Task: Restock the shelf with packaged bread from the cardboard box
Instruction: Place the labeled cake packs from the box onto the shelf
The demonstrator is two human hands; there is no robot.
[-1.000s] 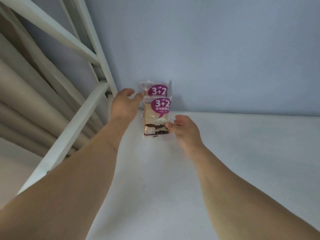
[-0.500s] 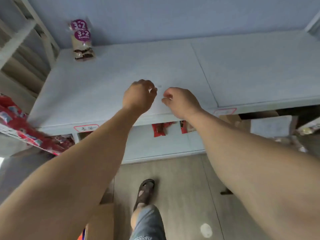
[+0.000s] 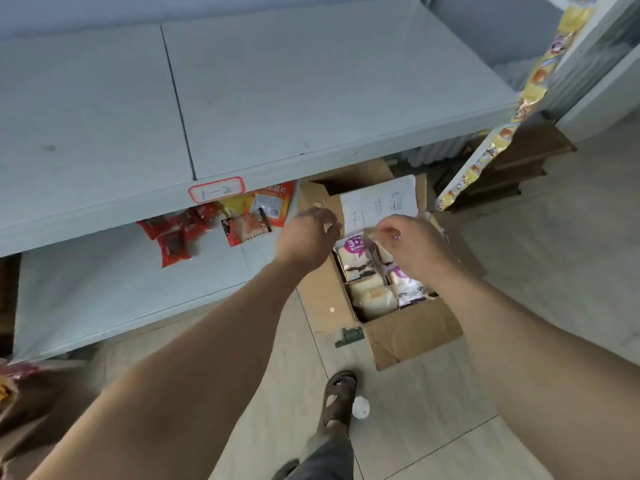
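Below the shelf (image 3: 311, 98), right of centre in the frame, the box (image 3: 408, 334) sits open on the floor with bread packs (image 3: 356, 258) showing inside, one with a purple "3+2" label on top. Both hands hang over it. The left hand (image 3: 306, 237) is above the box's left flap, fingers loosely curled and holding nothing that I can see. The right hand (image 3: 415, 247) is over the packs; its fingertips seem to pinch a clear wrapper edge, but blur keeps me from telling for sure.

The shelf fills the upper frame, its front edge bearing a tag (image 3: 216, 190) reading "1-2". A lower shelf at left centre holds red snack packs (image 3: 173, 244).

Risks, as I judge them: a pinch on only the thin film edge could slip or tear, dropping the pack back. Soft bread would crush under a hard squeeze. Lifting upward, a pack or wrist could knock the shelf's front edge, which overhangs the box's far side. A foot (image 3: 337, 396) stands near the box, so a step forward might kick it.
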